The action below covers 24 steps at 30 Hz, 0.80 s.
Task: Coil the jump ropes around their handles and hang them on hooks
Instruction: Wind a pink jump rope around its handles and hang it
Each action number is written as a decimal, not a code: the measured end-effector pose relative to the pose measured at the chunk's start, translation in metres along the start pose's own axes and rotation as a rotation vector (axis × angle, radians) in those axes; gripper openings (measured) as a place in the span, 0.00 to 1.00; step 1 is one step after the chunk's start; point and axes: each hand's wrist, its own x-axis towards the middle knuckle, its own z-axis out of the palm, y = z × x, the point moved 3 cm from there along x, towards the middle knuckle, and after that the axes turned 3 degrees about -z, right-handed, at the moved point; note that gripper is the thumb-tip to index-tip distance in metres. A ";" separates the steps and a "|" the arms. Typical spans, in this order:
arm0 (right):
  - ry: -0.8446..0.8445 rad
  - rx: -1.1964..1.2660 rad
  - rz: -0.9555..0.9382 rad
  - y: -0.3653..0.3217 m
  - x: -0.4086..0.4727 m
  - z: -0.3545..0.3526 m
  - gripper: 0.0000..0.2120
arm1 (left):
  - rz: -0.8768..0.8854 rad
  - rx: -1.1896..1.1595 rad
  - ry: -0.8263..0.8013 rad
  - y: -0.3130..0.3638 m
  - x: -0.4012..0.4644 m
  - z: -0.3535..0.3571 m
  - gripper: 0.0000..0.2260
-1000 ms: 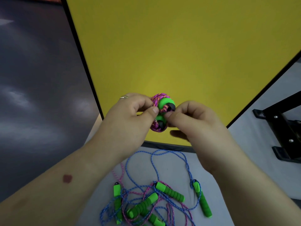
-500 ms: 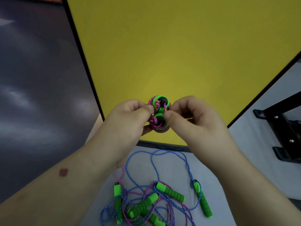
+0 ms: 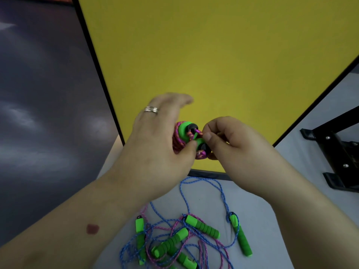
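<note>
A pink jump rope is coiled around its two green handles into a bundle (image 3: 183, 132), held up in front of a yellow panel. My right hand (image 3: 233, 144) pinches a pink rope strand at the bundle's black handle caps, with fingers also under the bundle. My left hand (image 3: 155, 136) is to the bundle's left, its fingers lifted straight and blurred. Only its thumb touches the coil. A ring is on one left finger. The left side of the bundle is hidden behind that hand.
On the grey table (image 3: 204, 193) below lies a tangle of blue and pink ropes (image 3: 174, 230) with several green handles. The yellow panel (image 3: 213, 55) stands upright at the table's back. A black metal stand (image 3: 340, 152) sits at the right.
My left fingers have let go of the bundle and lifted straight, leaving the thumb on it. My right hand keeps pinching the rope at the caps. The bundle has turned slightly.
</note>
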 end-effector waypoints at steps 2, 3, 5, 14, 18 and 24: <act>-0.030 -0.037 -0.040 -0.001 -0.001 -0.001 0.09 | 0.054 -0.031 -0.158 -0.002 0.002 0.001 0.20; -0.050 -0.026 -0.039 0.000 -0.001 -0.002 0.09 | 0.048 -0.062 -0.214 -0.004 0.002 0.003 0.18; -0.096 0.016 -0.021 0.001 -0.002 -0.002 0.09 | 0.044 -0.105 -0.303 -0.008 0.001 0.006 0.17; -0.038 -0.117 -0.125 -0.004 -0.003 0.002 0.08 | 0.056 -0.131 -0.385 -0.016 0.001 0.012 0.13; -0.037 -0.172 -0.163 -0.004 -0.004 0.004 0.07 | 0.071 -0.075 -0.371 -0.020 0.002 0.012 0.14; 0.011 0.027 -0.172 -0.009 -0.004 0.005 0.07 | 0.049 -0.061 -0.389 -0.025 0.002 0.009 0.15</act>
